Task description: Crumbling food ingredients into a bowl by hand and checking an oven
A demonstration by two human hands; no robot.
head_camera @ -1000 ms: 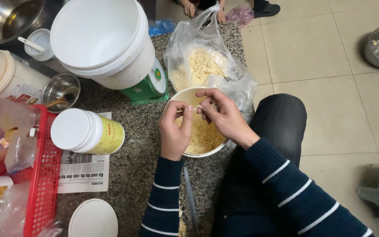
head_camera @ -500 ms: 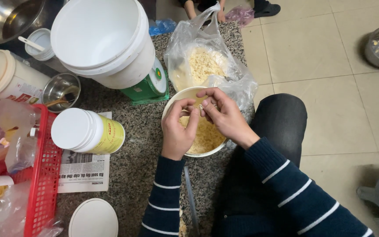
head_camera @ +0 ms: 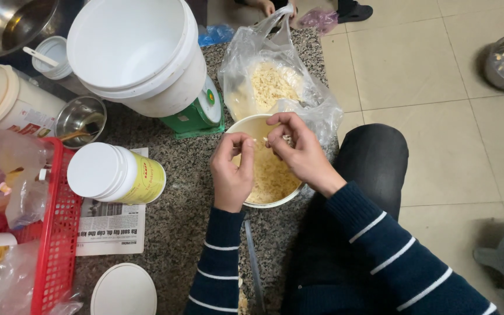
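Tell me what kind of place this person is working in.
Probably an informal food-prep spot, at home or in a small shop. A granite counter holds a green weighing scale with a white bucket on it, and both hands work over a bowl of pale shredded food.

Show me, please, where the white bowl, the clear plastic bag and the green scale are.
white bowl (head_camera: 275,201), head view, its near rim.
clear plastic bag (head_camera: 316,102), head view, its right wall.
green scale (head_camera: 196,119), head view, its green body.

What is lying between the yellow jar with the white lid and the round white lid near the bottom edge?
In the head view, a folded newspaper lies on the granite counter between the yellow jar and the round white lid.
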